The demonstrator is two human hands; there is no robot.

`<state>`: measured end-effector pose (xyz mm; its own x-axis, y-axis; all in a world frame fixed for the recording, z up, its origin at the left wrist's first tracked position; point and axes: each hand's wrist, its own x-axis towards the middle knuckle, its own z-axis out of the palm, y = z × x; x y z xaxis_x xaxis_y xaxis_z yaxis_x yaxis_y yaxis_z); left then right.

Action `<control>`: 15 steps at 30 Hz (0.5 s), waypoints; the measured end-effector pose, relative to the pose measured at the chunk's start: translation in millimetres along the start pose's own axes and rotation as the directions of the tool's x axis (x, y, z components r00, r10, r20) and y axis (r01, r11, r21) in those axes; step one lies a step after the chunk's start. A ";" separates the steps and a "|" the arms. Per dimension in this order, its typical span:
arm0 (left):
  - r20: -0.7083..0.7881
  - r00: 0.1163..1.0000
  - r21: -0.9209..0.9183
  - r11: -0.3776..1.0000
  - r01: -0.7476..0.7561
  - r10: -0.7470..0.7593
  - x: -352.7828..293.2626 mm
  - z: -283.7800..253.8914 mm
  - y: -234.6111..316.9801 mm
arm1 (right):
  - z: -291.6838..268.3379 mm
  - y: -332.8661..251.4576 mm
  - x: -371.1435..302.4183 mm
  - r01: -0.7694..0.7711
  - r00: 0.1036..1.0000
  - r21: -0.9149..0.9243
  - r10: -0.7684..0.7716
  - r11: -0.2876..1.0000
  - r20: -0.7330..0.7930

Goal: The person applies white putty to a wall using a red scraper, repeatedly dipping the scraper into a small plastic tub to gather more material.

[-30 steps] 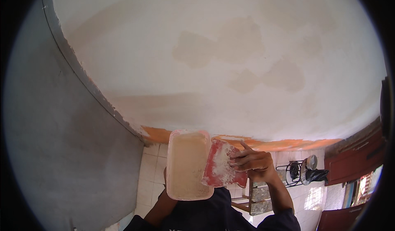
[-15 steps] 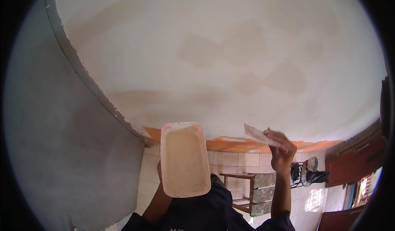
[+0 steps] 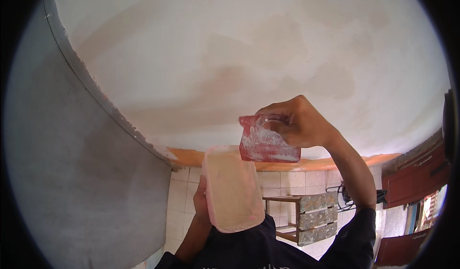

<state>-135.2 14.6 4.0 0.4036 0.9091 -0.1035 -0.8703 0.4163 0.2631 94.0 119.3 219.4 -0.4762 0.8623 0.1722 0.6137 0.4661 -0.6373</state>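
My left hand [image 3: 201, 202] is closed round the left side of a pale pink rectangular tub [image 3: 208, 173], held upright before my body; the fingers beneath it are hidden. Inside the tub lies a pale beige paste [image 3: 233, 190], too uniform to judge its depth. In my right hand [image 3: 306, 125] is a red flat putty spreader [image 3: 268, 150], smeared with white paste and pinched between thumb and fingers. Its lower left corner is over the tub's far right corner in the picture; I cannot tell whether they touch. Behind it rises a white wall [image 3: 158, 53] with beige damp-looking patches.
A grey panel or wall [image 3: 96, 173] meets the white wall at the left along a rough edge. Below the white surface runs an orange strip [image 3: 191, 158]. A paint-spattered wooden bench [image 3: 316, 216] stands on the tiled floor at right, with a dark red door [image 3: 412, 185] beyond.
My right hand has swung left and turned, bringing the spreader's broad face into view near the tub. The tub and my left hand have shifted slightly right in the picture.
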 end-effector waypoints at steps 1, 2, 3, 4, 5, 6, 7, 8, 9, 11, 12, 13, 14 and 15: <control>-0.006 1.000 0.010 1.000 0.002 -0.002 -1.6 1.4 0.2 | 2.1 -2.5 5.2 0.006 0.998 -0.032 -0.004 0.999 0.064; -0.012 1.000 0.020 1.000 0.004 -0.004 -3.6 4.7 1.2 | 5.5 -2.2 7.6 0.065 0.996 -0.063 -0.061 0.996 0.067; -0.018 1.000 0.030 1.000 0.006 -0.006 -5.2 7.2 2.5 | 10.0 -0.9 9.1 0.125 0.990 -0.093 -0.118 0.988 0.071; -0.025 1.000 0.044 0.999 -0.006 0.007 -5.6 8.1 2.2 | 13.2 -0.5 9.0 0.182 0.982 -0.126 -0.173 0.975 0.078; -0.032 0.999 0.058 0.998 -0.017 0.019 -5.9 8.8 1.9 | 15.1 -1.6 7.6 0.181 0.982 -0.136 -0.171 0.974 0.082; -0.038 0.999 0.073 0.997 -0.027 0.030 -5.9 9.4 1.6 | 16.5 -3.0 5.2 0.180 0.982 -0.147 -0.169 0.973 0.085; -0.032 0.999 0.079 0.997 -0.027 0.030 -6.5 9.4 2.3 | 18.5 -3.9 3.4 0.179 0.982 -0.155 -0.168 0.971 0.087; -0.025 0.999 0.085 0.996 -0.027 0.029 -7.0 9.3 3.0 | 20.0 -4.7 2.0 0.166 0.982 -0.145 -0.150 0.975 0.119; -0.018 0.999 0.091 0.996 -0.025 0.027 -7.1 9.1 3.7 | 21.1 -5.4 0.5 0.152 0.980 -0.136 -0.131 0.979 0.151; -0.036 0.999 0.136 0.990 -0.023 0.028 -6.7 9.5 4.5 | 23.9 -5.6 -5.2 0.135 0.973 -0.146 -0.103 0.980 0.204; -0.044 0.999 0.159 0.987 -0.021 0.028 -5.7 9.8 4.8 | 25.4 -5.4 -8.5 0.138 0.969 -0.165 -0.098 0.977 0.227; -0.048 0.998 0.154 0.988 -0.024 0.032 -4.3 9.9 4.6 | 27.2 -4.8 -11.8 0.142 0.964 -0.182 -0.094 0.973 0.249; -0.052 0.998 0.150 0.988 -0.027 0.035 -2.3 10.0 4.4 | 29.6 -4.2 -15.4 0.137 0.960 -0.179 -0.086 0.974 0.266; -0.057 0.998 0.145 0.989 -0.030 0.039 -0.5 9.8 4.1 | 32.5 -3.3 -19.0 0.132 0.956 -0.177 -0.078 0.975 0.283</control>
<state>-136.2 15.7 14.6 0.3527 0.9240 -0.1474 -0.8320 0.3818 0.4026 80.6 94.9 193.9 -0.6814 0.7319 0.0012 0.6471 0.6033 -0.4661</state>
